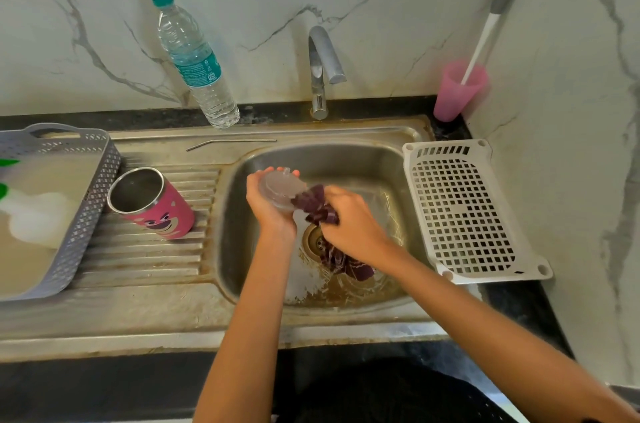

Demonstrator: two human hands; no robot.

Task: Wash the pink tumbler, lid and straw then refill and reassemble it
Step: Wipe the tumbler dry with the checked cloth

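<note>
**Both grips at work over the sink (363, 163).** My left grip (268, 204) holds the clear lid (280, 189) by its rim, fingers curled round the far edge. My right grip (349, 218), just beside it, is closed round a dark purple cloth (317, 204). The cloth's bunched end presses on the lid's face and hides its right edge. The rest hangs below that grip, over the drain (313, 237).

Left of my left grip, the pink tumbler (156, 206) stands open-mouthed on the ribbed drainboard, near a grey basket (86, 187). Beyond the tumbler, the metal straw (230, 143) lies flat on the sink's ledge, and a water bottle (195, 59) stands upright behind it. The tap (322, 66) rises beyond both grips.

Right of my right grip, a white perforated tray (464, 211) lies on the table (512, 298). Beyond it, a pink cup (457, 90) holds a white handle (481, 45).
</note>
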